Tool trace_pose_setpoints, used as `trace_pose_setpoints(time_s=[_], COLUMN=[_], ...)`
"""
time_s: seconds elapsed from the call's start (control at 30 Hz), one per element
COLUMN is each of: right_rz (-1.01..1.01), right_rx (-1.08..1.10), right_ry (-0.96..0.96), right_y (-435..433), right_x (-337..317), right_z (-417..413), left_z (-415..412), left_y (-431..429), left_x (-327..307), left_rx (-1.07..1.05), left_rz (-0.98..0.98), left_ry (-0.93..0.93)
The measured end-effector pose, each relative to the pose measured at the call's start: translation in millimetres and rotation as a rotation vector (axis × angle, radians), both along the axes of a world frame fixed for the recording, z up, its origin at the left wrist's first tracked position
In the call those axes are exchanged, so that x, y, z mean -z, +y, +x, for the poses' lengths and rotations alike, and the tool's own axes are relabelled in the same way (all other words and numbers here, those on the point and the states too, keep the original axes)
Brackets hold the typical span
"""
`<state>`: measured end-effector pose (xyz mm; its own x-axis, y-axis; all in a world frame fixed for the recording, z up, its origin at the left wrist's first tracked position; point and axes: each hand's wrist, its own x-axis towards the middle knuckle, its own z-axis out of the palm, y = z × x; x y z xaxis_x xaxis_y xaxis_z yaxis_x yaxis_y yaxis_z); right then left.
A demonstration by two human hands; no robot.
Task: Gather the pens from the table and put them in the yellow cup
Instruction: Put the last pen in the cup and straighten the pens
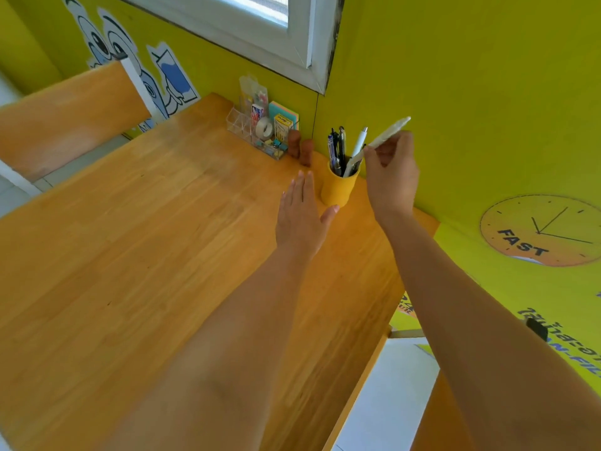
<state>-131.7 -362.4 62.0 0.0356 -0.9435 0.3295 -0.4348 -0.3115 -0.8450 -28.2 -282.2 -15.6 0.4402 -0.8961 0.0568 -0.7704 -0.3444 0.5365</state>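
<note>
Two hands over wooden table (136,255), yellow-green walls. Right hand (392,177): fingers (369,150) pinch white pen (379,143), tilted, lower end in yellow cup (338,188) beneath them. Left hand (300,216): fingers flat, spread, thumb just beside cup. Clear organizer (260,131) beyond the left fingertips.

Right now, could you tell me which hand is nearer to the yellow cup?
Left. The left hand lies open just beside the yellow cup, its thumb almost at the base. The right hand is above and beside the rim, holding a white pen.
</note>
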Motion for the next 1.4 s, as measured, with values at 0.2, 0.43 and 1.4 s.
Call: trace_pose_setpoints(time_s=[0.2, 0.43, 1.4], right_rz=[-0.036, 0.009, 0.517], right_rx=[0.017, 0.077, -0.313], right_ry=[0.397, 0.530, -0.209], right_y=[-22, -30, -74], right_x=[31, 40, 25], right_z=[7, 5, 28], left_z=[9, 7, 9], left_y=[-36, -59, -67], left_x=[5, 14, 15], left_rx=[0.017, 0.037, 0.036], left_rz=[-0.014, -0.075, -0.220], left_ry=[0.065, 0.144, 0.374])
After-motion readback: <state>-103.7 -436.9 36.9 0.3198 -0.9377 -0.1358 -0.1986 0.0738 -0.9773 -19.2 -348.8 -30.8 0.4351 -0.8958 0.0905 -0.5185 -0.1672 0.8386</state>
